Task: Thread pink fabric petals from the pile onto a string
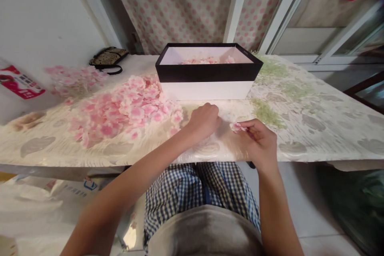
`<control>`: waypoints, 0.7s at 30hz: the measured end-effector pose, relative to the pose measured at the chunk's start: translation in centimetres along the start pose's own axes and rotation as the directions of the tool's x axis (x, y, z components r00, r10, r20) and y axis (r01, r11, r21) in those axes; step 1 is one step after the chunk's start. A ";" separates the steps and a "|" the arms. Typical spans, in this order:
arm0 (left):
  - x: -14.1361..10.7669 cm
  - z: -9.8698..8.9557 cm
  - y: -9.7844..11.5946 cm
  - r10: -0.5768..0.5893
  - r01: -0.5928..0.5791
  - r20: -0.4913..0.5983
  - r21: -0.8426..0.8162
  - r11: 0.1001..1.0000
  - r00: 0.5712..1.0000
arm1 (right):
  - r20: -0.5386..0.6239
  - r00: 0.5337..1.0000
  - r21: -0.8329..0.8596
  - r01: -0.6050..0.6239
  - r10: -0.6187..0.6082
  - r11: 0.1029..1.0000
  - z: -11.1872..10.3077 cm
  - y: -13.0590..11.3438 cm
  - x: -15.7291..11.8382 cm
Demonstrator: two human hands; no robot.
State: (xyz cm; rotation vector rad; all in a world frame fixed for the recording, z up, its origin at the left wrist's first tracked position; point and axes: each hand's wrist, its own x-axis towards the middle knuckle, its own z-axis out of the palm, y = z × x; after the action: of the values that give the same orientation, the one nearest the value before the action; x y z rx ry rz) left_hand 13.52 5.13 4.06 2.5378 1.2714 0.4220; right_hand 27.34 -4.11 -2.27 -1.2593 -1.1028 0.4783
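My right hand (261,141) pinches a small pink-and-white artificial flower (236,127) between thumb and fingertips, just above the table near its front edge. To its left, my left hand (204,121) is closed, knuckles up and turned toward the right hand. Its fingertips are hidden, so what they hold, if anything, does not show. A large heap of pink artificial flowers (132,106) spreads over the table to the left of my left hand. Beyond both hands stands an open white box with a black rim (207,90), with more pink flowers (204,60) inside.
Green artificial sprigs (267,113) lie to the right of the box. Another pink flower pile (75,79) and a patterned pouch (110,56) are at the back left. A patterned cloth covers the table (330,132). A white bag with red print (21,84) stands at the left edge.
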 end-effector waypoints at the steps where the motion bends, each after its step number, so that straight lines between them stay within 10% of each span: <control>1: 0.3 -0.7 -0.2 -0.008 0.008 -0.002 -0.052 0.999 1.000 | -0.001 1.000 0.000 0.003 -0.003 1.000 0.0 0.0 0.0; 6: 2.1 -4.4 -2.4 -0.088 0.084 0.000 -0.301 0.950 0.996 | -0.022 0.999 -0.004 0.029 -0.029 1.000 0.1 -0.2 -0.1; 11: 2.1 -6.1 -3.4 -0.076 0.184 0.181 -0.713 0.676 0.981 | -0.026 0.999 -0.009 0.038 -0.038 0.999 0.2 0.1 0.0; 18: -4.3 -5.4 -0.4 0.046 0.095 0.156 -0.784 0.613 0.987 | 0.135 0.988 0.169 0.049 -0.072 0.984 -0.7 -1.4 -0.8; 21: -7.5 -4.3 -0.2 0.152 0.059 0.184 -0.803 0.594 0.971 | 0.357 0.915 0.326 0.066 -0.187 0.943 -1.1 -2.8 -1.9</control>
State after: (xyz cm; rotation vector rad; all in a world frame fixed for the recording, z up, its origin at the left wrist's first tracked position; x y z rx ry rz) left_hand 7.49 -0.37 6.98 1.7499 0.6686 0.5350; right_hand 26.66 -7.07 -0.36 -0.8282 -1.3689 0.7888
